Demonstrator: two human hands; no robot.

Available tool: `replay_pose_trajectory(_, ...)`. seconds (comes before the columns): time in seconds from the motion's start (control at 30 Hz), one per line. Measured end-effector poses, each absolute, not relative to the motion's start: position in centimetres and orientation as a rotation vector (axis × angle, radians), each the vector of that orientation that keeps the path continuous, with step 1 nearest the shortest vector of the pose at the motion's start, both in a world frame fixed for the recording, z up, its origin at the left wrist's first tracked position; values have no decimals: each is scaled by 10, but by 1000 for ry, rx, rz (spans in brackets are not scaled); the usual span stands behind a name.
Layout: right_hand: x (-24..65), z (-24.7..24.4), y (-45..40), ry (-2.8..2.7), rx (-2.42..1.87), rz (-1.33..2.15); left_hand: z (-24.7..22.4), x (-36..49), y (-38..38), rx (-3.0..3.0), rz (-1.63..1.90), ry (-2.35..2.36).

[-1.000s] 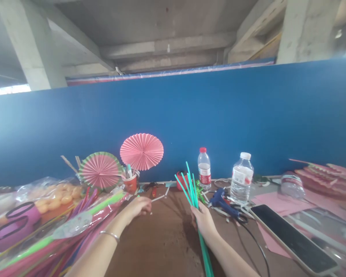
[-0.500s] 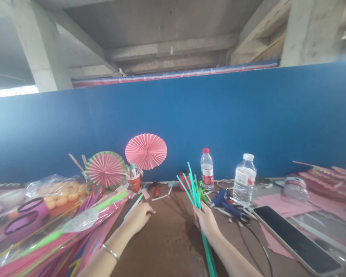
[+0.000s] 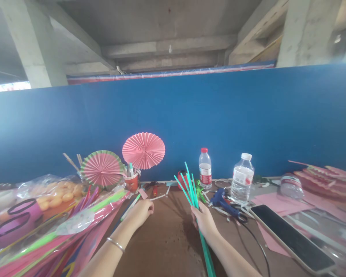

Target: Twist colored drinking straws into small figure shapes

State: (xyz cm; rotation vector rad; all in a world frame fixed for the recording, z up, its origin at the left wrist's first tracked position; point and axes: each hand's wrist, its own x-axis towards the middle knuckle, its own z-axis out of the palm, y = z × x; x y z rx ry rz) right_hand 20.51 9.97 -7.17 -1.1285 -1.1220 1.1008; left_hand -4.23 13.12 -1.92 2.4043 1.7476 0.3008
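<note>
Teal stick bundle (image 3: 195, 200) still grasped by the fingers of the right hand (image 3: 205, 221), just left of the blue glue gun (image 3: 225, 204). Left hand (image 3: 141, 214), farther left of the gun, drawn back slightly, pink scrap (image 3: 143, 193) uncovered; fingers curled, contents can't be told. Bundle seemingly unaltered.

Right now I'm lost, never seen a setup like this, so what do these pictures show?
No machine here, just one person's two bare hands. Every picture comes from a camera worn on the head, looking forward and down. The right hand has thin green sticks in its grip. The left hand, fingers curled, is low over the brown table; I can't tell whether it holds anything. A plastic-wrapped bundle lies to the left. To the right are a red-capped bottle, a white-capped bottle, a blue glue gun and a phone.
</note>
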Motion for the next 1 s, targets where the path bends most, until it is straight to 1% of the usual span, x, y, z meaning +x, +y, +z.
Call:
replay_pose_trajectory(0.3, 205, -71, 97, -1129, -1131, 1110, -27, -37, 127, 2483, 232, 1767)
replay_pose_trajectory(0.6, 206, -73, 100, -1130, -1145, 1105, -25, -55, 137, 2390, 355, 1790)
replay_pose_trajectory(0.8, 205, -71, 99, -1123, -1149, 1112, -25, -51, 140, 2425, 299, 1726)
replay_pose_trajectory(1.0, 204, -71, 100, -1123, -1140, 1119, -19, -38, 129, 2495, 237, 1766)
